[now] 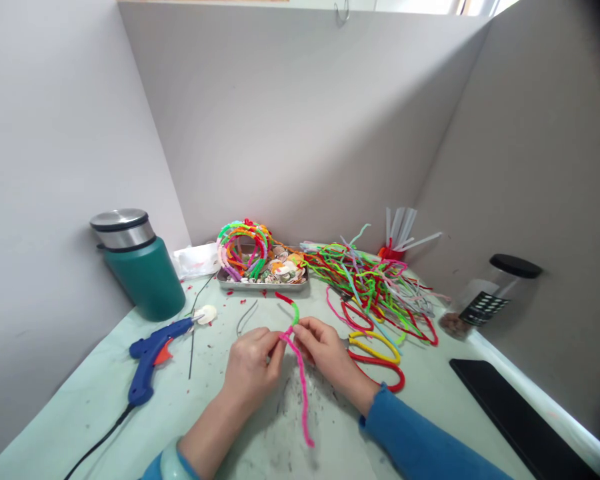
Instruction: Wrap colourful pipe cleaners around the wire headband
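Between my two hands is a pink pipe cleaner, its long tail hanging down toward me over the table. A curved piece wrapped in green and red rises from the spot where my fingers meet. My left hand pinches the pink pipe cleaner near its upper end. My right hand is closed at the joint of the pink and green parts, thumb and forefinger together. Just right of my right hand lie scissors with yellow and red handles. The exact join is partly hidden by my fingertips.
A blue glue gun and a green bottle stand left. At the back, a metal tray holds wrapped rings and small pieces, beside a heap of pipe cleaners. On the right are a jar and a black slab.
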Motion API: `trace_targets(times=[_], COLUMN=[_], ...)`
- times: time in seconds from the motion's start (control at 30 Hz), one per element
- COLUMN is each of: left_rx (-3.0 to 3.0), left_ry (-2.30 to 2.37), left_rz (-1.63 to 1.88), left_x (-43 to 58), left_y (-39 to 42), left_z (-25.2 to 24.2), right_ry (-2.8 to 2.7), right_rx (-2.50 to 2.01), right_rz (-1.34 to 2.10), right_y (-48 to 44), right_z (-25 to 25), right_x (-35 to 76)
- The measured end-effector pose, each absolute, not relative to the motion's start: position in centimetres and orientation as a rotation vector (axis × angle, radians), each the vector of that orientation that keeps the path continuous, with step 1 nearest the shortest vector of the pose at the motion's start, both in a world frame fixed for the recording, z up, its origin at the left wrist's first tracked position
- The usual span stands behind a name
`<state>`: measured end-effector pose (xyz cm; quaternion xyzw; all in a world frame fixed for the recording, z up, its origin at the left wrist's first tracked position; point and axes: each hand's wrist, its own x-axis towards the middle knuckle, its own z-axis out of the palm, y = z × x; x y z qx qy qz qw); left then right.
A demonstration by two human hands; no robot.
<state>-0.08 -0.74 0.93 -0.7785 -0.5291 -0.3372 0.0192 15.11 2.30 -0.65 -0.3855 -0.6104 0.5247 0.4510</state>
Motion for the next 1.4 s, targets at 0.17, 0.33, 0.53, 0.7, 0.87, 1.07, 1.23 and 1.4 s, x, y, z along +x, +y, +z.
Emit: trace_targets(times=[0.17, 0.33, 0.53, 0.7, 0.87, 1.07, 1.23, 1.4], left_rx=[-2.472, -2.562, -2.606, -2.625, -2.739, -2.653, -2.493, -2.535], left_ry=[-1.538, -1.649, -1.972, -2.164, -2.312, -2.269, -2.158, -1.891], left_rz=[-0.885, -0.956, -1.142, -1.184, -1.195, -1.098, -1.236, -1.284], left_x=[0.2, 0.3, 0.4, 0.2, -0.2, -0.3, -0.1, 0.0], left_y=[-1.0, -1.0, -0.9, -0.6, 0.2, 0.4, 0.2, 0.0], left_z=[0.9, 0.9, 1.0, 1.0, 0.2, -0.3, 0.0, 0.6], right_ry=[-1.243, -1.262, -1.371, -1.536, -1.709, -1.762, -1.609, -1.481], right_rx=[-0.881, -0.865, -0.935, -0.949, -0.955, -0.926, -0.925, -0.954], right_rz=[1.658, 1.614, 1.519, 1.381, 1.186, 1.088, 1.290, 1.377], right_y=[2.3, 2.4, 2.6, 2.4, 1.9, 1.3, 1.9, 2.7], right_z=[-0.7, -0.8, -0.9, -0.7, -0.5, -0.3, -1.0, -1.2], right_x=[15.0, 15.0, 14.9, 15.0, 15.2, 15.1, 14.9, 15.0])
